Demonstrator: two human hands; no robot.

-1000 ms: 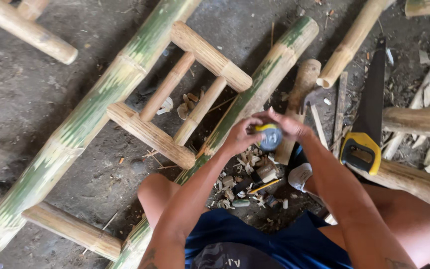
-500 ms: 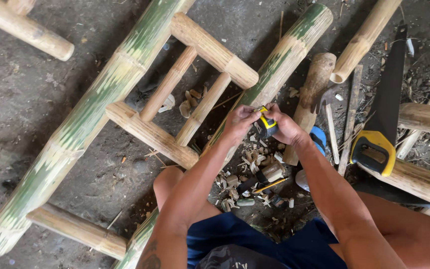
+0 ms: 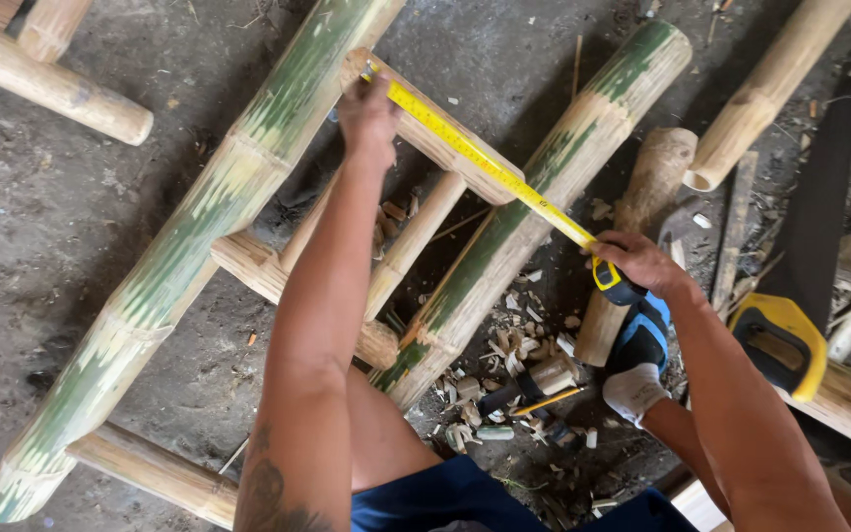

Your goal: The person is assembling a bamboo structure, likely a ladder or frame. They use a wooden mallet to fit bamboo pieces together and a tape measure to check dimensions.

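1. The left hand [image 3: 368,110] has its fingers closed down on the free end of the yellow tape blade [image 3: 490,166], pinning it at the far end of the upper rung [image 3: 432,133], right beside the left bamboo pole [image 3: 199,227].
2. The right hand [image 3: 632,261] is wrapped shut around the tape measure case [image 3: 615,284], just off the outer side of the right bamboo pole [image 3: 534,207].
3. The blade runs taut along the rung and over the right pole, so the step in hand looks like measuring across the frame.
4. Judging from this, the next move calls for holding both ends fixed and reading the blade at the pole edge.
5. Around them on the floor lie wood chips [image 3: 509,360], a white and blue glove [image 3: 639,369], and a handsaw [image 3: 790,286] to the right.
6. Compared with 0.5 s ago, both hands were together at the case by the right pole; now the left hand has carried the blade out to the left pole.
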